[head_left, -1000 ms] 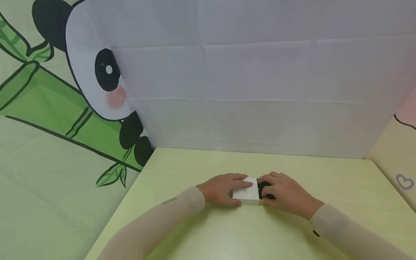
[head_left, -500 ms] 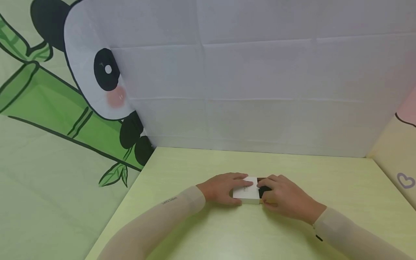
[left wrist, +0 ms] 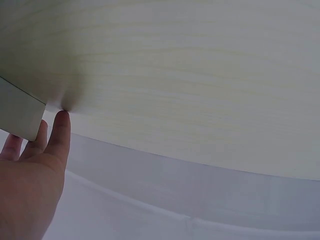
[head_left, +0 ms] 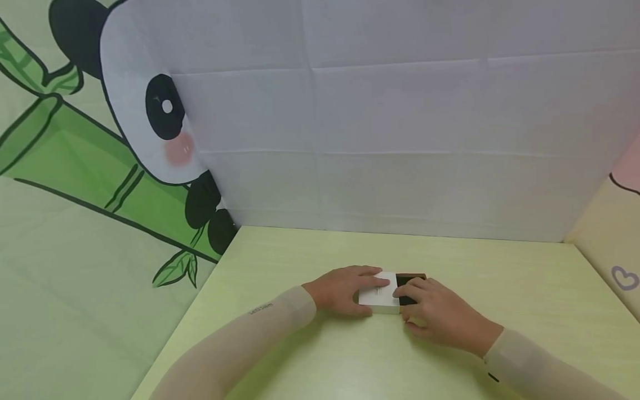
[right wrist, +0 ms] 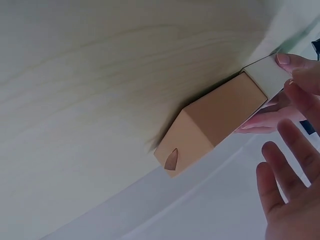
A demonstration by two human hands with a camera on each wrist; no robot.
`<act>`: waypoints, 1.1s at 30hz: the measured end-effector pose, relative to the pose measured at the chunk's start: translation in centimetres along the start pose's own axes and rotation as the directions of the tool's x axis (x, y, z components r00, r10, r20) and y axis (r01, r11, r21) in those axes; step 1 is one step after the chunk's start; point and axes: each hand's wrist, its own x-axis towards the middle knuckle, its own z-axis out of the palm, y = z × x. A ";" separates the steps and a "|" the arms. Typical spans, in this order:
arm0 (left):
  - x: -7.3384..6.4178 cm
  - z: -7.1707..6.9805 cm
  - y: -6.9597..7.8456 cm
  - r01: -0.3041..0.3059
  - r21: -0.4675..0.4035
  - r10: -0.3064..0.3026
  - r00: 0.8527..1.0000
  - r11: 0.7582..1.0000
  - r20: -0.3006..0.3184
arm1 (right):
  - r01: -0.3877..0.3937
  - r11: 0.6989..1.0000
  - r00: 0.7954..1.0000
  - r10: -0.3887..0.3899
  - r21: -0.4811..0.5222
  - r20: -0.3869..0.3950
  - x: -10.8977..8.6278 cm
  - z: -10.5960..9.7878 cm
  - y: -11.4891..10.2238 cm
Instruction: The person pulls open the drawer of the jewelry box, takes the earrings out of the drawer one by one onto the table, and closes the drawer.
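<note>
A small white box sleeve (head_left: 378, 300) lies on the table with its brown inner drawer (right wrist: 215, 112) slid partway out to the right. The drawer's inside (head_left: 410, 281) looks dark; what lies in it cannot be told. My left hand (head_left: 342, 291) grips the sleeve from the left, thumb at the near side and fingers over the top and far side. Over the drawer is my right hand (head_left: 442, 314), its fingertips by the sleeve's open end. In the right wrist view its fingers are loosely extended, apart from the drawer's outer end, which has a small notch (right wrist: 171, 160).
The pale wood-grain table (head_left: 310, 350) spreads around the box. A whitish cloth backdrop (head_left: 390, 139) rises behind its far edge. Printed sheets with a panda (head_left: 132, 122) and a heart (head_left: 623, 279) stand at the sides.
My right hand has shifted slightly right and toward me, with its fingers less bent, baring more of the drawer's dark inside and far edge. The left hand and sleeve stay nearly still.
</note>
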 end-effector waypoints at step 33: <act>1.3 -0.3 0.2 0.035 0.000 -0.035 0.999 0.999 -0.013 | 0.146 0.988 0.989 -0.146 0.042 -0.008 -0.7 1.9 1.5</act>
